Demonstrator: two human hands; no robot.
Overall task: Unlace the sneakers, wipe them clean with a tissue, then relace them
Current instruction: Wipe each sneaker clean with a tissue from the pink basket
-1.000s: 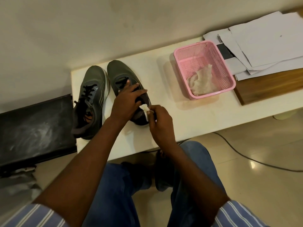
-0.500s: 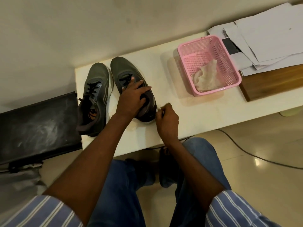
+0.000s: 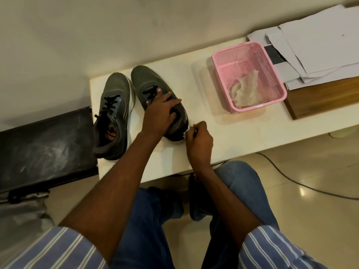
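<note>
At the far left we see a black case [image 3: 44, 144] standing against the left end of the white table [image 3: 223, 136]. On the table, nearest that end, the left sneaker [image 3: 114, 113] lies with its toe toward the wall, black laces threaded, and its collar leaning outward over the table edge. Just beside it, to the right, stands the right sneaker [image 3: 147, 84], also toe to the wall, with black laces showing ahead of the fingers.

Our left hand [image 3: 161, 113] rests on top of the right sneaker, fingers spread flat across the tongue and laces and pressing down. Our right hand [image 3: 198, 140] is at the heel of the same sneaker, fingers curled around a small wad of white tissue [image 3: 185, 133], of which only a sliver is visible; the tissue touches the heel's lower edge.

Further right, well apart from the sneakers, a pink perforated basket [image 3: 272, 74] sits on the table and holds a crumpled tissue [image 3: 244, 90]. Behind and right of the basket, a stack of white papers [image 3: 320, 49] lies over a wooden board [image 3: 326, 96]. A dark cable [image 3: 287, 179] runs across the tiled floor below.
</note>
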